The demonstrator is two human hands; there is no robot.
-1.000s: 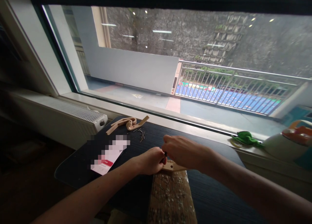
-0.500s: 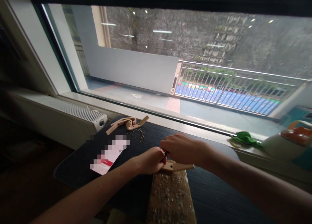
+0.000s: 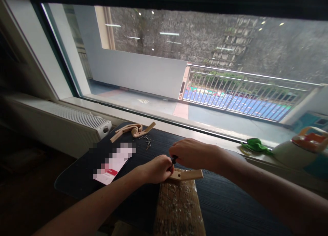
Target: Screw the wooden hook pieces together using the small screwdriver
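- Left grip (image 3: pixel 158 169): curled closed, thumb side toward the right grip (image 3: pixel 189 153).
- Right grip: just beside and a little above the left one, back of the hand uppermost, fingers bent inward, fingertips mostly hidden.
- Left forearm (image 3: pixel 107 201): bare, slanting back and leftward from its grip, wrist nearly straight.
- Right forearm (image 3: pixel 252 176): bare, slanting back and rightward from its grip.

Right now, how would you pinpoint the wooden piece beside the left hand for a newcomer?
Below the window, find the dark table, then its shiny brown block. Across the block's far end lies the pale wooden piece; the curved wooden pieces lie elsewhere, beyond the phone.
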